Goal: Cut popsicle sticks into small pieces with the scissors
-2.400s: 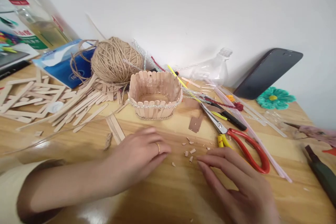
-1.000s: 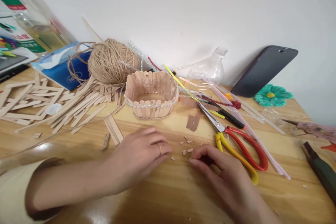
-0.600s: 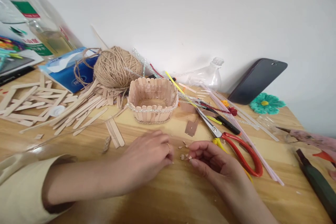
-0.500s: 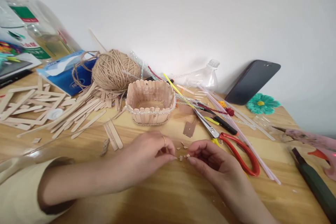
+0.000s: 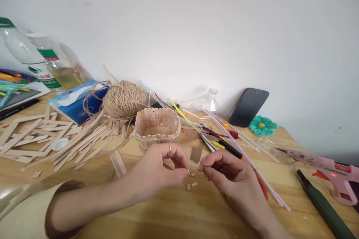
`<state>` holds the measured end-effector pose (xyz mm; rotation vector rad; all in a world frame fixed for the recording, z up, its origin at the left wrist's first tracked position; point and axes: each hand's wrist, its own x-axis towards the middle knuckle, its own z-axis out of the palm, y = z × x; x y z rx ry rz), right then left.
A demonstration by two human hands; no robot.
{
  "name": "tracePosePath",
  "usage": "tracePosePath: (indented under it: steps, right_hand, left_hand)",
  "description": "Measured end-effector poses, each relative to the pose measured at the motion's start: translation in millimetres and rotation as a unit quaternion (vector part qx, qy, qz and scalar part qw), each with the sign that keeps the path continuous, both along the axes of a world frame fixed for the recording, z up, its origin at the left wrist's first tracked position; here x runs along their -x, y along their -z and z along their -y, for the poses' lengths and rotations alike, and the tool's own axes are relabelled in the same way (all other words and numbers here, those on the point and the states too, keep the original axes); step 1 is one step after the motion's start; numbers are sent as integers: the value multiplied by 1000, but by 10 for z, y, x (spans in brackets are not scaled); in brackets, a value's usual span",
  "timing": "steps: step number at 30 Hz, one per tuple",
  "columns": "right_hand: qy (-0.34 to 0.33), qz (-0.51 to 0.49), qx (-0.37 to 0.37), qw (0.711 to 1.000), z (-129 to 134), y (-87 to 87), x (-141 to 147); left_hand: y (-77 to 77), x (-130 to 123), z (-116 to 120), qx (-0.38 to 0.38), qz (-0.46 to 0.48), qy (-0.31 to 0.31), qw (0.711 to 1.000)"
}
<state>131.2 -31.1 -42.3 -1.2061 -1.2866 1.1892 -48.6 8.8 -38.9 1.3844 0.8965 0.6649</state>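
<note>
My left hand (image 5: 165, 166), with a ring on one finger, pinches its thumb and fingertips together in front of the basket; a tiny pale bit shows at the tips, too small to name. Opposite it, my right hand (image 5: 232, 175) also has thumb and forefinger closed, and what lies between them cannot be made out. Small wood chips (image 5: 192, 185) are on the table just below and between the fingertips. Behind my left hand stands a small basket of craft sticks (image 5: 157, 134), trimmed with silvery pipe cleaner. Scissors (image 5: 207, 142) with red handles are partly hidden by my right hand.
Loose craft sticks (image 5: 84, 149) and a ball of twine (image 5: 123, 99) lie left. At the right are a pink glue gun (image 5: 333, 173), a dark green tool (image 5: 319, 201), a propped phone (image 5: 249, 107) and a teal flower (image 5: 263, 125). Pink straws (image 5: 260, 175) run beside my right hand.
The camera view has tilted up, so the table things sit lower. Both hands have lifted slightly off the chips, and my right hand now covers more of the scissors.
</note>
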Motion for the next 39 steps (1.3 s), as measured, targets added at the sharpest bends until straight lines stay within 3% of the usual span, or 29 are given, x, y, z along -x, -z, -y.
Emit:
tracePosePath:
  steps: [9,12,17,26,39]
  right_hand:
    - [15,62,-59,996,43,-6,-15]
    - [39,53,-6,998,79,-27,14]
    - [108,-45,108,987,116,-4,108]
    - [129,-90,136,978,92,37,158]
    - [119,-102,99,983,101,93,193]
  left_hand:
    - [-54,-82,-47,96,45,19,994]
    - [-35,-84,-47,115,38,16,993]
    - [-34,-86,-46,87,5,8,996]
    - [28,-61,-53,50,10,0,999]
    - [66,-66,-70,64,-7,1,998]
